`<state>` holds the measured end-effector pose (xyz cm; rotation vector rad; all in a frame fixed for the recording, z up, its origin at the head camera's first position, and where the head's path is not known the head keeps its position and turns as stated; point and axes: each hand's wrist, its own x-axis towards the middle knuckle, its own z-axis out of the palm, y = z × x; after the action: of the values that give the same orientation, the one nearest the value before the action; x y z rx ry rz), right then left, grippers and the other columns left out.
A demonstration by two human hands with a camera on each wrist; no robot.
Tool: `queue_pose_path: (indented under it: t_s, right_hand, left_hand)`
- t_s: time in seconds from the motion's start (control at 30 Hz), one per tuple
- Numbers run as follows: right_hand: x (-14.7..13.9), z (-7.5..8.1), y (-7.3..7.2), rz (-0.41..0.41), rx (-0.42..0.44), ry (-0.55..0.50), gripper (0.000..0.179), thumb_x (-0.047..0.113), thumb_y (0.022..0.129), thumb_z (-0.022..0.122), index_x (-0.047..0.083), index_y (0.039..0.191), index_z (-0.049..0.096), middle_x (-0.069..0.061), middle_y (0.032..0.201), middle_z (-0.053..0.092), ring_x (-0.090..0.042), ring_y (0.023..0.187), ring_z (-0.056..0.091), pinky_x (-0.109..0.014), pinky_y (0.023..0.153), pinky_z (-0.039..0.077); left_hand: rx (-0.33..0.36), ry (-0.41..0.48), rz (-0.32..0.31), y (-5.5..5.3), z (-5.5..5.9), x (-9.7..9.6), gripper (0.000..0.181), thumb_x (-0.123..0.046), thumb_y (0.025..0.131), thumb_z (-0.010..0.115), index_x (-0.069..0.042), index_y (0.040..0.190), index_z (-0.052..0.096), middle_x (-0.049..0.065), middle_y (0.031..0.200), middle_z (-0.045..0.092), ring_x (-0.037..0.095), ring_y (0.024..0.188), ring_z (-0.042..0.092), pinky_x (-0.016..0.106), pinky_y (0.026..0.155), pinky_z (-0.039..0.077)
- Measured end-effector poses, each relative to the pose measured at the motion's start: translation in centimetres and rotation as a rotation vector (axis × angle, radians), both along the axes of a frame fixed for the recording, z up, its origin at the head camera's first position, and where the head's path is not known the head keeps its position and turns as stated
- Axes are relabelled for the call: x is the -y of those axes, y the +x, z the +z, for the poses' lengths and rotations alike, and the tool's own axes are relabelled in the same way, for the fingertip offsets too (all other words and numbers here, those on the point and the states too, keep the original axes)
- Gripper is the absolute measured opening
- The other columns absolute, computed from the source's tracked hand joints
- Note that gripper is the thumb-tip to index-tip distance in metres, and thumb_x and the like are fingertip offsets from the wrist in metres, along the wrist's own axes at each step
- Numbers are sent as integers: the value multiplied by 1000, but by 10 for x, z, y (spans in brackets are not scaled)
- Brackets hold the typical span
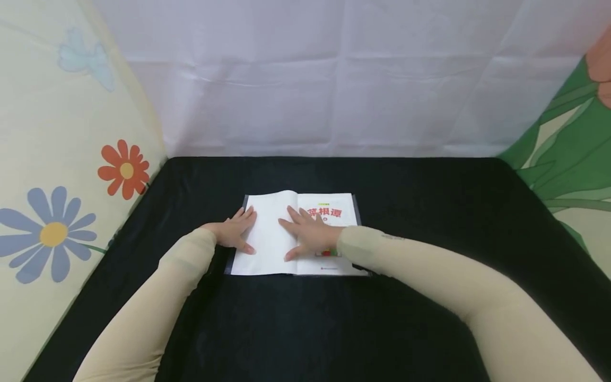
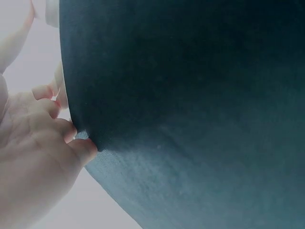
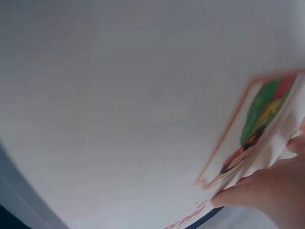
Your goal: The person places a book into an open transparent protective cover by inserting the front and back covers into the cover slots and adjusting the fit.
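An open book (image 1: 267, 233) lies on the black cloth, with a blank white left page and a right page bearing red Chinese characters and a partly covered picture. My left hand (image 1: 235, 231) rests on the left page's outer edge, fingers spread. Across the gutter, my right hand (image 1: 310, 233) lies on the pages with its fingers extended toward the left page. Seen from the right wrist, the printed page (image 3: 143, 119) fills most of the view and the right hand (image 3: 271, 191) touches it near the fold. The left wrist view has the left hand (image 2: 43, 143) against a dark surface.
A black cloth (image 1: 429, 207) covers the table under the book. White fabric (image 1: 334, 79) hangs behind it. Panels with painted flowers (image 1: 53, 233) and large green leaves (image 1: 582, 148) stand at the left and right sides.
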<state>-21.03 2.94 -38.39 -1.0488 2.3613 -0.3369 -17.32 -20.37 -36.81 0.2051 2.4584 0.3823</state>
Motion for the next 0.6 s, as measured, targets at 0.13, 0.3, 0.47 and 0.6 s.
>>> queue_pose_path:
  t_s: [0.13, 0.3, 0.47, 0.6]
  right_hand:
    - [-4, 0, 6, 8, -8, -9, 95, 55, 85, 67, 22, 157, 15, -7, 162, -12, -33, 147, -11, -60, 113, 0]
    - [-3, -2, 8, -1, -41, -6, 93, 55, 85, 66, 24, 157, 16, -5, 162, -11, -31, 147, -11, -59, 114, 1]
    - [1, 0, 10, -3, -43, 24, 91, 55, 85, 66, 25, 157, 17, -5, 162, -10, -32, 147, -11, -60, 113, 1]
    - [3, 2, 9, -2, -50, 73, 92, 58, 85, 64, 27, 157, 16, -4, 162, -12, -32, 147, -11, -59, 114, 3]
  left_hand:
    - [-2, 12, 0, 0, -1, -1, 106, -37, 86, 72, 2, 154, 0, 18, 160, -14, 35, 144, -18, 54, 115, 0]
    - [3, 35, 9, 0, 0, 0, 107, -35, 86, 73, 2, 153, -1, 18, 159, -15, 35, 144, -21, 54, 115, -3]
    - [10, 42, 22, -1, -1, -1, 107, -34, 85, 74, 3, 153, 0, 19, 159, -15, 36, 144, -20, 55, 114, -2]
    - [11, 37, 19, -1, -2, -2, 107, -34, 85, 74, 3, 153, 0, 19, 159, -15, 37, 144, -20, 55, 114, -2]
